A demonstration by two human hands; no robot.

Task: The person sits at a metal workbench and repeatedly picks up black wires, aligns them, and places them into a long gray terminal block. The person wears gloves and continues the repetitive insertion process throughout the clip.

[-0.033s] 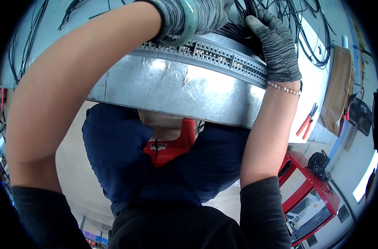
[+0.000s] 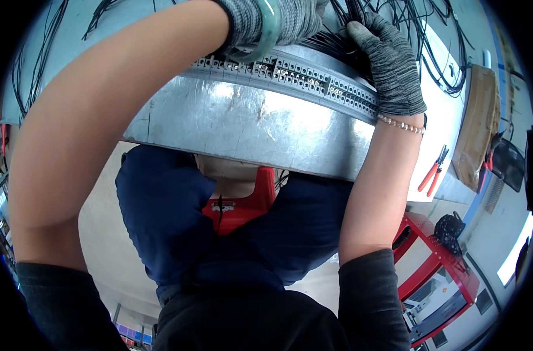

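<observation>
My left hand (image 2: 292, 22), in a grey knitted glove with a green bangle at the wrist, reaches across the top of the view. It lies over the far side of a terminal block strip (image 2: 304, 78), beside a bundle of thin black wires (image 2: 336, 45). Most of its fingers are cut off by the upper edge or hidden. My right hand (image 2: 392, 64), gloved alike, is closed around the black wires near the strip's right end, its thumb towards the left. The strip is mounted along a bare metal plate (image 2: 237, 126) in front of me.
Red-handled pliers (image 2: 433, 172) lie on a white surface right of my forearm. Beyond them stands a brown cardboard box (image 2: 477, 126). Loose black wires (image 2: 439, 70) trail at the far right, others (image 2: 41, 58) at the far left. A red stool (image 2: 243, 205) shows between my legs, a red cart (image 2: 436, 257) at lower right.
My left hand and forearm have shifted very slightly upward. The right hand stays around the wires.
</observation>
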